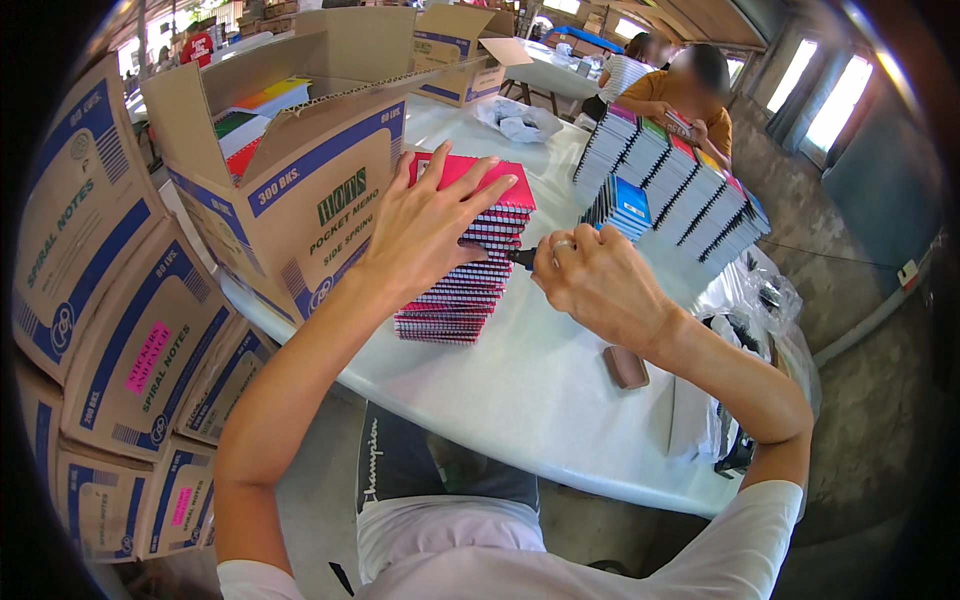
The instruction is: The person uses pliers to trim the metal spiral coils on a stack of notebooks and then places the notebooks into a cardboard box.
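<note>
A tall stack of small pink-covered spiral notebooks (500,184) stands on the white table, its wire-bound edges facing me and its lower part slightly skewed. My left hand (428,235) lies over the upper left of the stack with fingers spread on the top cover, the thumb against the spirals. Closed fingers of my right hand (600,278) hold a slim black tool (522,258), whose tip meets the stack's right side at mid-height. Most of the tool is hidden in the fist, so its kind cannot be made out.
An open carton (290,215) with notebooks stands left; more cartons (150,350) are piled beside the table (450,390). Rows of spiral notebooks (665,175) and a small blue stack (617,207) sit right. Nearer are a brown block (627,367) and plastic bags (770,300). A person (690,95) sits opposite.
</note>
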Available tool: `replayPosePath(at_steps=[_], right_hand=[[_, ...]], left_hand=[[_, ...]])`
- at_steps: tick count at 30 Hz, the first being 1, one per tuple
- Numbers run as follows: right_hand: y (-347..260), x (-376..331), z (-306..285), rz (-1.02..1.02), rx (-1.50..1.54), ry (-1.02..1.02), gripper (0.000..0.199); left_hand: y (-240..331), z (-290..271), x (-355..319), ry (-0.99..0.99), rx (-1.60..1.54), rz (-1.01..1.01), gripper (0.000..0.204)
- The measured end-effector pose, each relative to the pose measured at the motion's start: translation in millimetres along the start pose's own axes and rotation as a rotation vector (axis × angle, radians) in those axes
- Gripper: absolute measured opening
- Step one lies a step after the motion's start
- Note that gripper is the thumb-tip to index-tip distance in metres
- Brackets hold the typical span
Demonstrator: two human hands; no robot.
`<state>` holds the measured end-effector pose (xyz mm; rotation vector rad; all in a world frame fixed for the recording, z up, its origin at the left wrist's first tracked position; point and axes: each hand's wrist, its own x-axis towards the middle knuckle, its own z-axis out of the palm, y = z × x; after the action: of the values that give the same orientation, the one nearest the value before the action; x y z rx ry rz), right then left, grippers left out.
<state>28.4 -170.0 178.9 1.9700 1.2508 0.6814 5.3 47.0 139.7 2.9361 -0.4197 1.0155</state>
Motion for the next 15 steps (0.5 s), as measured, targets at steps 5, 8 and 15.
replayPosePath(at_steps=[5, 8, 15], right_hand=[[36.2, 3.1, 11.4, -0.246, -0.001, 0.415, 0.026], [45.2, 8.2, 23.4, -0.39, -0.1, 0.468, 0.029], [17.1, -0.9, 20.0, -0.187, -0.087, 0.169, 0.025]], left_hand=[[-2.4, 6.0, -1.4, 0.011, -0.003, -0.011, 0.087], [-3.4, 6.1, 1.2, 0.007, 0.0, -0.001, 0.087], [-5.4, 7.6, 0.6, 0.033, -0.021, 0.001, 0.087]])
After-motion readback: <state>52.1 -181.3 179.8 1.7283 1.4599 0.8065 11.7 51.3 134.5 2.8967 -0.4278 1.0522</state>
